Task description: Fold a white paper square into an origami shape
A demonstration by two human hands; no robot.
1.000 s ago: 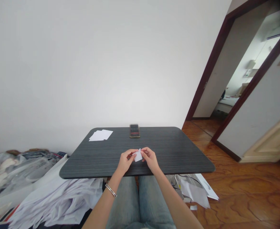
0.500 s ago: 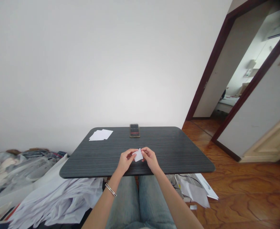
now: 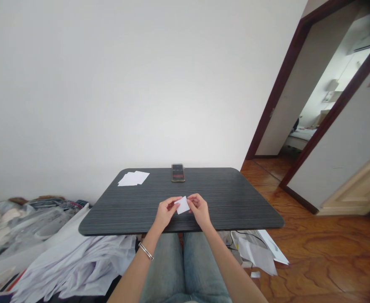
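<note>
Between my two hands, just above the near half of the dark table, is a small folded-looking piece of white paper [image 3: 182, 205]. My left hand [image 3: 166, 211] pinches its left edge between thumb and fingers. On the opposite side, my right hand [image 3: 199, 208] grips the right edge, its thumb toward me. The fingers behind the paper are partly hidden. A metal bangle circles my left wrist.
The dark wood-grain table [image 3: 229, 189] carries a stack of white paper sheets [image 3: 132, 178] at its back left. A phone on a stand [image 3: 178, 173] stands at the back middle, near the wall. White cloth [image 3: 86, 265] is heaped at left; papers [image 3: 259, 254] lie below right.
The paper has turned slightly, and its top corner no longer sticks up as sharply. My right hand has shifted a little to the right and up; my left hand stays almost in place.
</note>
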